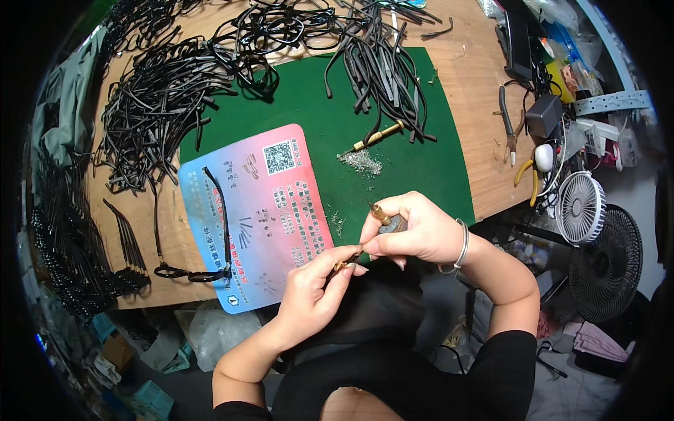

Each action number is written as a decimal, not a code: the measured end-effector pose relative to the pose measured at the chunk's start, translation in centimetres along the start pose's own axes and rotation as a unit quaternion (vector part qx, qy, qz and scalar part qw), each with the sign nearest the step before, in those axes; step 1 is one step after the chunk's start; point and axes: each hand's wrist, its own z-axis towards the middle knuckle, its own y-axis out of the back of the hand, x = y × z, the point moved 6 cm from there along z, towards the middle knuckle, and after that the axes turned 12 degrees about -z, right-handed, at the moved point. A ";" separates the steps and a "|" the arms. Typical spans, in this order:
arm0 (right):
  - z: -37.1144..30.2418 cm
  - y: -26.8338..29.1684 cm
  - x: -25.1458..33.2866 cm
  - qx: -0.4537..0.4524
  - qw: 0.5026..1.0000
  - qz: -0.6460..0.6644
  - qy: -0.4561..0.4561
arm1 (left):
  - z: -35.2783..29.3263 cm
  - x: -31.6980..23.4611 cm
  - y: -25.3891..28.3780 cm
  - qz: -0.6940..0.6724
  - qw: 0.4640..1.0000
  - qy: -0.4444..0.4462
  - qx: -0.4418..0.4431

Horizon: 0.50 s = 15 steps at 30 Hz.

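Just in front of my body, my left hand [316, 295] pinches a small dark piece with amber spots [342, 266]; its kind is mostly hidden by the fingers. My right hand [420, 231] meets it there, thumb and fingertips at the piece. In the curl of its fingers is a small brass screwdriver [380, 213], its thin dark tip pointing up and away from the piece. Left of my hands, a black eyeglass frame [207, 276] with its temples stretched out lies across the blue and pink printed mat [284, 147]. Small loose metal parts [246, 230] lie on that mat.
A green mat [428, 175] carries a heap of tiny screws [363, 163] and another brass screwdriver [379, 136]. Black temples [154, 105] and eyeglass frames [274, 28] pile up at left and back. Pliers [507, 119] and a small white fan [580, 208] are at right.
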 end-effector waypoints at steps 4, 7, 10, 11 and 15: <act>-0.3 -0.1 0.2 0.006 1.000 0.028 -0.012 | 0.0 0.4 -0.3 0.000 0.999 -0.035 -0.012; -0.2 -0.2 -0.2 0.005 0.999 0.040 -0.017 | -0.2 0.2 -0.3 0.055 0.995 -0.082 -0.032; 0.0 -0.3 -1.0 0.001 0.998 0.061 -0.018 | -0.5 0.0 -0.5 0.086 0.990 -0.103 -0.039; 0.1 -0.5 -1.2 0.032 0.996 0.087 -0.017 | -0.4 -0.1 -0.3 0.092 0.989 -0.107 -0.040; 0.9 -0.8 -2.4 0.160 0.982 0.081 -0.067 | 0.3 0.0 -0.2 0.055 0.994 -0.075 0.056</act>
